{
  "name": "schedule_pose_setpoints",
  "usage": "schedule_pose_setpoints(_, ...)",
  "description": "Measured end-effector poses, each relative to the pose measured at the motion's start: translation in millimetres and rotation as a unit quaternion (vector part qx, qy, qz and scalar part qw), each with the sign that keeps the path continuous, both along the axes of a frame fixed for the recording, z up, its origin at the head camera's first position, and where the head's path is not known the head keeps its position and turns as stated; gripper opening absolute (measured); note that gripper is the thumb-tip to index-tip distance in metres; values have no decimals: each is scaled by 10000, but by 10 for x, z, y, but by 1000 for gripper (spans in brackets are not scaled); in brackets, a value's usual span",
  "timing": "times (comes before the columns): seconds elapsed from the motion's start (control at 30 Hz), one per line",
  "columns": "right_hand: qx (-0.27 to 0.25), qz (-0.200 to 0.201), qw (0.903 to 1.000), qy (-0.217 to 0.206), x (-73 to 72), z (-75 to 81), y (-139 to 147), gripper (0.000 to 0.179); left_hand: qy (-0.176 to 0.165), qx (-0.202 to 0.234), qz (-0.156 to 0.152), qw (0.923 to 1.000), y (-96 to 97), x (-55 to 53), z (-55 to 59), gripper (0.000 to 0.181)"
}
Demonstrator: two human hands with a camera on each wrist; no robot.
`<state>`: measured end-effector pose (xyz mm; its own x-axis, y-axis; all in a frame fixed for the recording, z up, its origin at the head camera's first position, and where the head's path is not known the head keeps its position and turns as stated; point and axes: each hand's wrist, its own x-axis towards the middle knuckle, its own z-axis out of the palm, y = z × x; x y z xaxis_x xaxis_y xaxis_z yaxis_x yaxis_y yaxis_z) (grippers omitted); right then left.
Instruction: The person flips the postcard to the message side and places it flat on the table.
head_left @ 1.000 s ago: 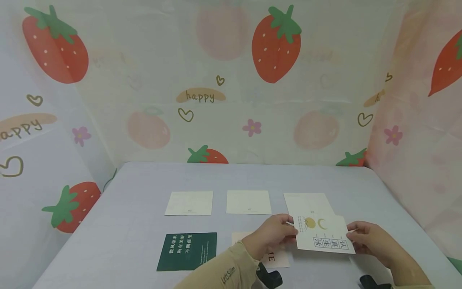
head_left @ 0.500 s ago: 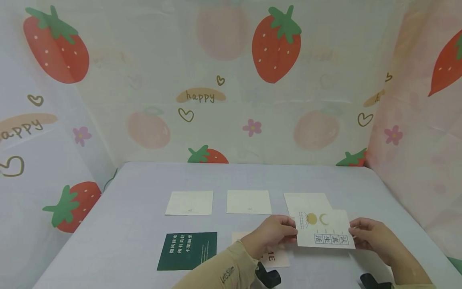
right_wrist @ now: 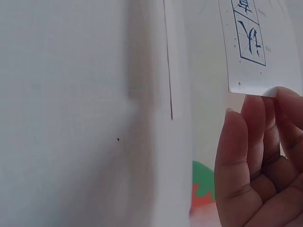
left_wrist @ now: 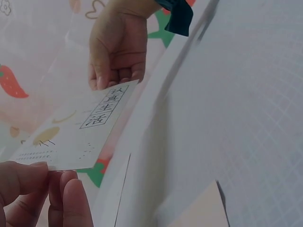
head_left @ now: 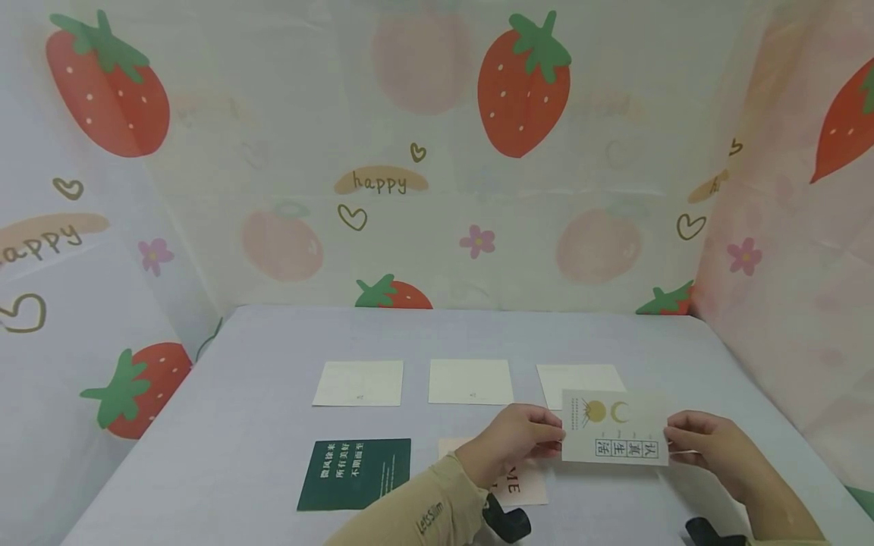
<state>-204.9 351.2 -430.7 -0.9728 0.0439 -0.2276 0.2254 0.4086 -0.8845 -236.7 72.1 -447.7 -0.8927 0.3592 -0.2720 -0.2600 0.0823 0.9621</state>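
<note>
A white card (head_left: 614, 436) printed with a yellow sun, a crescent moon and boxed characters is held up above the right side of the table. My left hand (head_left: 514, 444) pinches its left edge between thumb and fingers. At the opposite edge my right hand (head_left: 713, 451) pinches it too; the right wrist view shows the thumb (right_wrist: 289, 106) over the card's corner. In the head view the card overlaps a pale card (head_left: 580, 377) lying behind it. Beneath my left hand lies a pinkish card (head_left: 522, 489) with large letters, partly covered by the hand and sleeve.
Two more pale cards, one at the left (head_left: 358, 383) and one in the middle (head_left: 471, 381), lie in the back row. A dark green card (head_left: 355, 474) with white characters lies front left. Strawberry-print cloth (head_left: 423, 250) walls the white table (head_left: 259, 394) behind and at the sides.
The held card has risen and tilted more upright toward the head camera, shifting slightly right. My right hand has moved a little right with it; my left hand has barely moved.
</note>
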Motion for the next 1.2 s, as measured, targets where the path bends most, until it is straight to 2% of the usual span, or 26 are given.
schedule_pose_setpoints(0.4,29,-136,9999,-60,21,8,27,26,-28,2,178,9998,3,-5,-6,5)
schedule_pose_setpoints(0.63,-16,-50,10000,40,42,12,19,24,-74,246,82,9996,-17,-10,-3,6)
schedule_pose_setpoints(0.93,-699,140,9971,263,35,-29,51,11,-77,352,56,9993,-31,-25,-24,6)
schedule_pose_setpoints(1.2,-1057,486,9927,307,46,-18,81,12,-22,502,-53,9987,-48,-43,-59,8)
